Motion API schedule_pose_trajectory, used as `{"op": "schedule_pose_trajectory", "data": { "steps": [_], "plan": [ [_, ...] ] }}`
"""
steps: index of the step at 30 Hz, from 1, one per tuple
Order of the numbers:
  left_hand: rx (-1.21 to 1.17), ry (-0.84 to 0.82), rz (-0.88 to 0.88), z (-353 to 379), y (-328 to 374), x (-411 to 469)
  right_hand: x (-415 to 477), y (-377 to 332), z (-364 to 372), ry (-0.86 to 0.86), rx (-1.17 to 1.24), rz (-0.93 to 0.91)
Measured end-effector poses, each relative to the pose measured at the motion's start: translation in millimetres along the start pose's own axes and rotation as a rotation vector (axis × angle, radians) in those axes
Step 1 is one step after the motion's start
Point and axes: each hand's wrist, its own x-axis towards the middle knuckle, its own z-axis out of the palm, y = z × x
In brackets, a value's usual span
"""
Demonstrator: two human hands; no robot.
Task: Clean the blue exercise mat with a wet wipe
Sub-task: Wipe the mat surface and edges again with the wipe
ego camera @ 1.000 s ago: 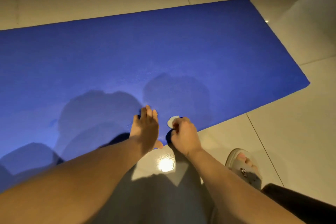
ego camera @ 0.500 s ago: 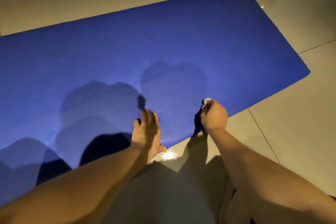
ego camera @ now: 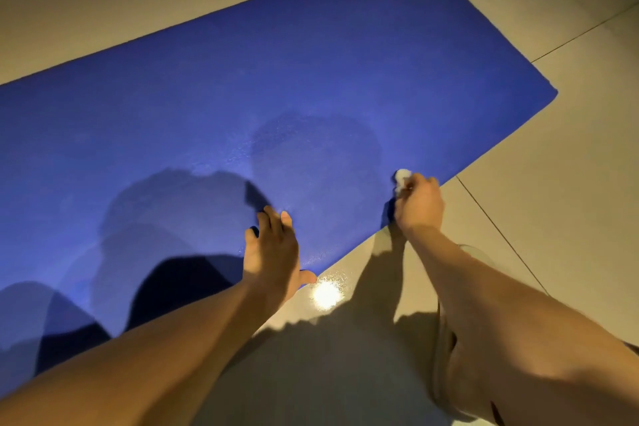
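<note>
Pale tiled floor (ego camera: 553, 218), blue mat (ego camera: 276, 79) lying flat, apparently damp

The ground is covered by large glossy beige floor tiles (ego camera: 570, 201), divided by thin dark grout lines (ego camera: 494, 224). A bright round light glare (ego camera: 326, 294) is reflected on one tile.

Blue exercise mat (ego camera: 311, 79): no lettering, logo or number is showing on its surface.
Wet wipe (ego camera: 401, 178): nothing readable is showing on the small white wad.
Floor tiles (ego camera: 553, 218): no print or sign is showing on them.
</note>
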Motion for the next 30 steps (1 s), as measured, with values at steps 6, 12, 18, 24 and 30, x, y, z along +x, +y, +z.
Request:
{"op": "schedule_pose_trajectory", "data": {
  "steps": [6,12,18,24,30],
  "plan": [
    [-0.030,-0.019,0.136,1.0,-24.3,2.6,-81.0,-28.4,36.8,0.035,0.099,0.031],
    [-0.018,-0.039,0.205,-6.5,-30.3,4.3,-97.3,-30.7,37.8,-0.045,0.179,-0.059],
    [-0.003,-0.011,0.192,-5.9,-28.5,4.1,-21.8,-7.0,17.8,0.092,0.129,0.163],
    [0.029,0.051,0.228,-0.6,-31.2,1.1,-149.8,-34.3,55.4,0.037,0.323,0.014],
    [0.089,0.057,0.238,0.6,-31.7,1.9,-71.1,-10.2,29.0,0.168,0.259,0.120]
  ]
}}
